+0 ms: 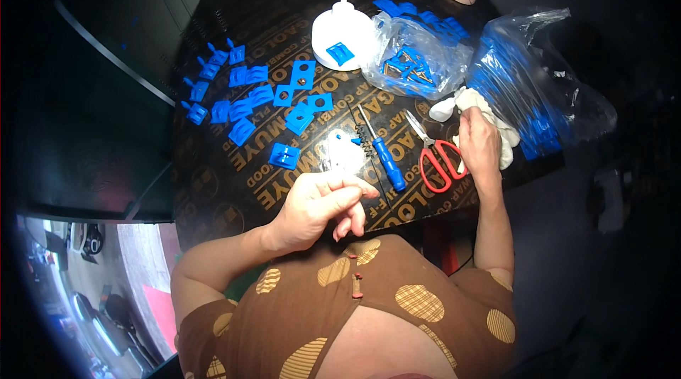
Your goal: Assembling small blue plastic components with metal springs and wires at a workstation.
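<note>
Grip of the right hand (480,143) is bent over the white cloth (508,138), fingers touching it; whether they pinch a fold or merely press on it I cannot tell, since the tips are hidden. The cloth lies at the right of the bench (227,166), between the red scissors (434,166) and the big clear bag (543,95) of blue parts, with a small white knob (443,109) just beside it.

Left hand (308,212) hangs at the near edge, fingers loosely curled, thumb close along the forefinger. Nothing shows in its grip, though I cannot tell whether the pads meet. Nearest to it are a lone blue plate (284,157) and the blue screwdriver (389,166).

As I judge it, the step in hand is the right hand's contact with the cloth, the left standing free. Any lift from here calls for a firm hold on the fabric and a path clear of the scissor handles, which sit right by the wrist.

Further off, blue pieces (241,108) lie scattered to the left, one blue tile (340,54) rests on the lamp base (325,31), and a smaller bag (454,59) holds more blue parts with brassy ones.
</note>
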`<move>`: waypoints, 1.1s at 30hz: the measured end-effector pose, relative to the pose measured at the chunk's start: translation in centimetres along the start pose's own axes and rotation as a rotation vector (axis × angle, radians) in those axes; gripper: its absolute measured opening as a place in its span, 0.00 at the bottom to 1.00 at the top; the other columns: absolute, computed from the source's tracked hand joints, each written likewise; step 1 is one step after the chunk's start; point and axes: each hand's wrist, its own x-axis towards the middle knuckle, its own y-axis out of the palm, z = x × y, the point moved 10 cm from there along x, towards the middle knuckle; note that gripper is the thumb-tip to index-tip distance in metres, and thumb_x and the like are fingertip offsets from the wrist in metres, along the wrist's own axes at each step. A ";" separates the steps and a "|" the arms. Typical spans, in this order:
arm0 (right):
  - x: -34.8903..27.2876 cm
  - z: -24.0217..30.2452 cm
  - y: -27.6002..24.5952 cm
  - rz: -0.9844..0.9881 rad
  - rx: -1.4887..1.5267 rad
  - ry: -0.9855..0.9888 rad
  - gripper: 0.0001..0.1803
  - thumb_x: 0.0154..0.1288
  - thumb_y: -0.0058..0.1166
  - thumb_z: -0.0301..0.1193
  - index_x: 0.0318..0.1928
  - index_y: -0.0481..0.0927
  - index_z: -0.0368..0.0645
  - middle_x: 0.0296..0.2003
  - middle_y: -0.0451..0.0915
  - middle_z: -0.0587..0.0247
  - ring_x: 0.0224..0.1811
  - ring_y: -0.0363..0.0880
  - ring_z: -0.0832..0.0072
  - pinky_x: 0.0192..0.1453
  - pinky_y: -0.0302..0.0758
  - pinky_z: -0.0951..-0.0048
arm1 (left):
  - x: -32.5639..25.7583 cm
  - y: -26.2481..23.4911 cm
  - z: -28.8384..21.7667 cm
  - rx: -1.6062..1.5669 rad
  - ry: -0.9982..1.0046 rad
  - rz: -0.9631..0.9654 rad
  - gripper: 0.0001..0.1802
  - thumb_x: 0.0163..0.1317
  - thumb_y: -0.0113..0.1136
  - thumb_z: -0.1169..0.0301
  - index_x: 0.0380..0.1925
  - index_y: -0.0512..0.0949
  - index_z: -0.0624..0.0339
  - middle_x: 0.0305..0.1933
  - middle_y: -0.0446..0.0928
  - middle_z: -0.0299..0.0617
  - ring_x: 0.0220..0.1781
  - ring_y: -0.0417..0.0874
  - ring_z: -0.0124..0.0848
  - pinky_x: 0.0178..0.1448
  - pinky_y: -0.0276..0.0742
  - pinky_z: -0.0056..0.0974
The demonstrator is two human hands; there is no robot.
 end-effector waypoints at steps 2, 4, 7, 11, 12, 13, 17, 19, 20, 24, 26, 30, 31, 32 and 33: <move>-0.3 0.6 -1.6 -0.198 0.062 -0.049 0.11 0.60 0.50 0.23 0.44 0.72 0.36 0.30 0.79 0.46 0.34 0.80 0.52 0.41 0.74 0.57 | -0.5 2.4 -1.3 -0.013 0.030 0.130 0.17 0.68 0.47 0.74 0.54 0.70 0.73 0.28 0.80 0.52 0.22 0.76 0.27 0.31 0.73 0.29; -0.4 0.7 -2.0 -0.264 0.093 -0.081 0.11 0.60 0.51 0.23 0.44 0.72 0.37 0.28 0.78 0.48 0.33 0.79 0.52 0.41 0.74 0.57 | -1.2 4.9 -2.5 -0.050 0.025 0.292 0.22 0.65 0.45 0.81 0.59 0.63 0.73 0.38 0.79 0.55 0.33 0.79 0.30 0.43 0.75 0.33; -0.7 0.4 -2.5 -0.336 0.148 -0.123 0.08 0.60 0.53 0.23 0.39 0.72 0.37 0.23 0.74 0.50 0.30 0.77 0.52 0.38 0.72 0.57 | -3.0 8.4 -5.0 -0.198 0.147 0.491 0.23 0.61 0.48 0.81 0.58 0.63 0.67 0.51 0.74 0.64 0.56 0.76 0.47 0.63 0.66 0.49; -0.4 0.4 -1.8 -0.215 0.102 -0.085 0.10 0.63 0.54 0.28 0.28 0.72 0.35 0.23 0.72 0.48 0.26 0.73 0.52 0.32 0.67 0.56 | -5.5 12.1 -7.5 -0.625 0.216 0.895 0.31 0.57 0.46 0.86 0.62 0.54 0.67 0.64 0.59 0.74 0.73 0.55 0.55 0.74 0.47 0.54; -0.5 0.5 -1.9 -0.230 0.140 -0.114 0.12 0.65 0.53 0.30 0.27 0.72 0.34 0.23 0.72 0.48 0.26 0.73 0.51 0.32 0.66 0.56 | -6.0 12.7 -7.9 -0.680 0.199 0.921 0.33 0.55 0.45 0.87 0.63 0.52 0.67 0.65 0.57 0.77 0.74 0.52 0.57 0.74 0.44 0.55; -0.6 0.8 -2.0 -0.244 0.178 -0.143 0.15 0.67 0.52 0.31 0.25 0.72 0.34 0.23 0.72 0.47 0.26 0.72 0.51 0.32 0.66 0.56 | -6.4 13.2 -8.2 -0.736 0.182 0.945 0.35 0.53 0.43 0.89 0.63 0.51 0.68 0.65 0.54 0.79 0.75 0.50 0.59 0.74 0.42 0.56; -0.7 1.3 -2.3 -0.224 0.151 -0.118 0.19 0.68 0.51 0.35 0.23 0.71 0.34 0.24 0.72 0.48 0.26 0.73 0.51 0.32 0.66 0.56 | -7.1 14.4 -8.1 -0.784 0.151 0.868 0.32 0.59 0.49 0.80 0.63 0.50 0.70 0.54 0.60 0.90 0.66 0.52 0.79 0.67 0.39 0.73; -0.7 1.1 -2.2 -0.218 0.138 -0.098 0.19 0.68 0.51 0.35 0.23 0.71 0.34 0.25 0.72 0.48 0.27 0.73 0.50 0.32 0.66 0.56 | -6.1 15.3 -9.1 -0.604 0.220 0.948 0.34 0.60 0.49 0.76 0.65 0.49 0.67 0.52 0.68 0.80 0.65 0.61 0.68 0.68 0.44 0.65; -0.7 1.2 -2.3 -0.228 0.133 -0.101 0.19 0.68 0.51 0.35 0.23 0.71 0.34 0.25 0.72 0.48 0.27 0.72 0.50 0.32 0.66 0.56 | -6.4 16.0 -9.4 -0.421 0.293 1.025 0.35 0.61 0.49 0.71 0.67 0.48 0.64 0.50 0.76 0.70 0.65 0.69 0.58 0.70 0.48 0.56; -0.8 1.3 -2.2 -0.233 0.137 -0.106 0.19 0.68 0.52 0.35 0.24 0.71 0.34 0.25 0.72 0.48 0.27 0.72 0.50 0.32 0.66 0.56 | -6.8 15.2 -7.7 -0.743 0.067 0.842 0.36 0.56 0.51 0.82 0.65 0.50 0.70 0.57 0.60 0.83 0.69 0.51 0.74 0.67 0.42 0.72; -0.5 1.7 -1.8 -0.226 0.130 -0.124 0.18 0.68 0.52 0.35 0.24 0.71 0.35 0.25 0.72 0.48 0.27 0.72 0.49 0.32 0.66 0.56 | -6.4 15.9 -9.8 -0.650 0.312 0.936 0.41 0.55 0.48 0.77 0.68 0.43 0.75 0.48 0.77 0.68 0.65 0.68 0.55 0.68 0.60 0.55; -1.0 1.1 -2.6 -0.232 0.151 -0.109 0.16 0.68 0.51 0.33 0.25 0.72 0.35 0.25 0.73 0.48 0.27 0.72 0.50 0.32 0.66 0.57 | -7.0 14.6 -6.9 -0.656 0.171 0.898 0.39 0.55 0.58 0.78 0.65 0.51 0.71 0.55 0.66 0.69 0.64 0.63 0.60 0.66 0.51 0.68; -1.0 1.0 -2.7 -0.238 0.161 -0.115 0.15 0.68 0.50 0.32 0.27 0.72 0.34 0.25 0.72 0.49 0.27 0.72 0.52 0.33 0.66 0.58 | -6.4 14.4 -7.8 -0.716 0.277 0.859 0.39 0.55 0.58 0.77 0.65 0.52 0.73 0.54 0.67 0.65 0.58 0.69 0.53 0.65 0.56 0.62; -1.2 0.9 -3.0 -0.275 0.199 -0.115 0.14 0.69 0.50 0.31 0.28 0.72 0.34 0.25 0.72 0.48 0.28 0.72 0.52 0.33 0.66 0.58 | -5.8 14.1 -7.6 -0.482 0.304 0.814 0.38 0.55 0.58 0.78 0.64 0.52 0.73 0.52 0.68 0.63 0.55 0.71 0.49 0.64 0.60 0.57; -1.3 0.7 -3.5 -0.317 0.238 -0.117 0.13 0.69 0.49 0.31 0.29 0.72 0.34 0.25 0.72 0.48 0.28 0.72 0.52 0.34 0.66 0.58 | -5.1 13.5 -7.3 -0.242 0.328 0.765 0.37 0.55 0.58 0.79 0.64 0.53 0.74 0.51 0.69 0.60 0.53 0.72 0.44 0.62 0.63 0.51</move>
